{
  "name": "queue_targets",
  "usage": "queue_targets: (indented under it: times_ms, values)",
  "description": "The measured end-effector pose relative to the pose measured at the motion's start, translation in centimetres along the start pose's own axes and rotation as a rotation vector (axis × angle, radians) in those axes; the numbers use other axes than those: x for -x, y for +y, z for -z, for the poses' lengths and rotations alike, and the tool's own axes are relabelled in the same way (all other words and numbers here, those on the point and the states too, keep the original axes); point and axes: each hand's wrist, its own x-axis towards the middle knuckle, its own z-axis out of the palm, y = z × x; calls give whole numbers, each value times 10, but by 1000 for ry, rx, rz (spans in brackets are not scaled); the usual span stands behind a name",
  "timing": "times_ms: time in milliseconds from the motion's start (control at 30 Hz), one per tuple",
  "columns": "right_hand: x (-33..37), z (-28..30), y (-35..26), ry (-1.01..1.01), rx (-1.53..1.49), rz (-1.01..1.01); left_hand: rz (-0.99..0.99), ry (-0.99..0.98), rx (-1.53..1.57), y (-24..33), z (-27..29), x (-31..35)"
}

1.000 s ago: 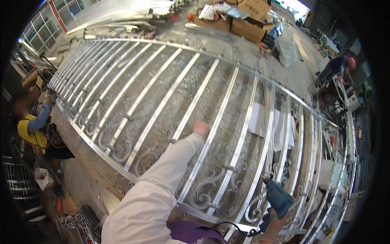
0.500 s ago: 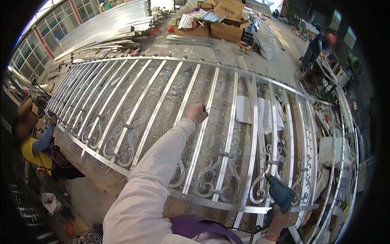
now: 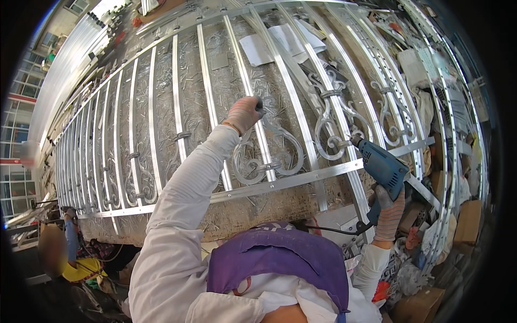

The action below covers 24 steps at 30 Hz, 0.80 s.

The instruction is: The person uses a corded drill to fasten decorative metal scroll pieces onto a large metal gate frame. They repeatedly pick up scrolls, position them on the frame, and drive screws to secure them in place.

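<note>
Across the work surface lies a silvery metal railing point(image 3: 239, 189) with long bars and curled scroll ornaments. My left hand point(image 3: 243, 114) is closed at one bar, by the top of a scroll ornament point(image 3: 293, 156); its fingers hide whatever is between them. To the right, my gloved right hand point(image 3: 389, 207) grips the handle of a teal power drill point(image 3: 382, 166). The drill lies above the railing's near rail, its chuck pointing up and left beside another scroll ornament point(image 3: 325, 134). Whether the chuck touches the metal, I cannot tell.
Thin metal offcuts litter the surface beneath the bars. White sheets point(image 3: 257, 49) lie under the far bars. A black cord point(image 3: 328, 231) trails from the drill. Perforated metal strips point(image 3: 442, 134) and cardboard point(image 3: 467, 222) crowd the right side. At the far left, a co-worker's sleeve point(image 3: 71, 237) shows.
My view has turned down and to the right. My left hand has shifted one bar to the right, onto the bar with a scroll. The drill stays near the same scroll in my right hand.
</note>
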Motion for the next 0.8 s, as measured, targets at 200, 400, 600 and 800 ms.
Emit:
queue_targets:
  times_ms: [200,400,600,800]
  values:
    - [23,28,13,69,-20,-58,156,-73,-74,-13,22,-1]
    - [25,59,45,111,175,-29,163,-74,-180,-21,12,3]
    - [28,50,23,106,58,-94,69,-77,-394,0,8,-6]
    - [20,58,8,126,10,-31,136,-86,-467,19,20,-7]
